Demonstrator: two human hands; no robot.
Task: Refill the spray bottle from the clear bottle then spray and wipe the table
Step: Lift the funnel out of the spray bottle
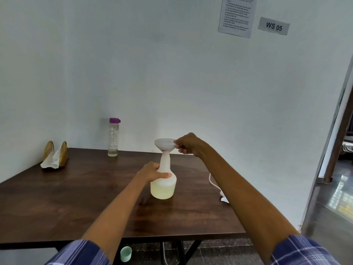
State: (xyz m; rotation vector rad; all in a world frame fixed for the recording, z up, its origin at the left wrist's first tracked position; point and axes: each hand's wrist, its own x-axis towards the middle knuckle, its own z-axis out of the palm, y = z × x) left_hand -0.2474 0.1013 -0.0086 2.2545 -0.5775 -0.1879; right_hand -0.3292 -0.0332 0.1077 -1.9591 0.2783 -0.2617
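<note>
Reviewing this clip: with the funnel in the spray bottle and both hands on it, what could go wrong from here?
1. The right hand pinches only the rim of the funnel; lifting it out may drip leftover liquid onto the table.
2. The left hand grips the spray bottle at its narrow neck; a sideways pull on the funnel could tip the open bottle and spill it.
3. The white sprayer head lies near the table's right edge, partly hidden by the right forearm, and might get knocked off.
</note>
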